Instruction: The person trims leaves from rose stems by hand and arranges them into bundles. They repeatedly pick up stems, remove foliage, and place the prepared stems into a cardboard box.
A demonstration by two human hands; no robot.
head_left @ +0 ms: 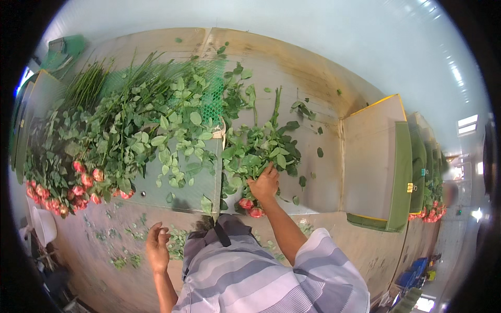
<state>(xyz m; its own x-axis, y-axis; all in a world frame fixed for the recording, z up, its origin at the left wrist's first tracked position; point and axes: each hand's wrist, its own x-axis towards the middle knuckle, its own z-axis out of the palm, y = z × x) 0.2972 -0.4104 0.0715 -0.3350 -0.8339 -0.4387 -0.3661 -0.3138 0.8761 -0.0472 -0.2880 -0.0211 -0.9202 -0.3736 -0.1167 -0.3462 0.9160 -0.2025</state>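
My right hand (266,183) rests on the leafy stems of a small bunch of roses (287,150); whether its fingers grip them is hidden by the leaves. Two pink-red blooms (250,207) show just below that hand, near the table's front edge. Away from the table, over the floor at lower left, my left hand (158,242) is raised with nothing in it, its fingers slightly curled and apart. A large pile of long-stemmed roses (113,113) covers the left part of the table, blooms towards me and cut stems pointing away.
Green plastic netting (213,98) lies under part of the pile. A grey divider panel with green cloth (399,176) stands at the right, with more roses (430,213) beyond it. Loose leaves (303,109) are scattered on the table and floor. A white basin (45,227) is at far left.
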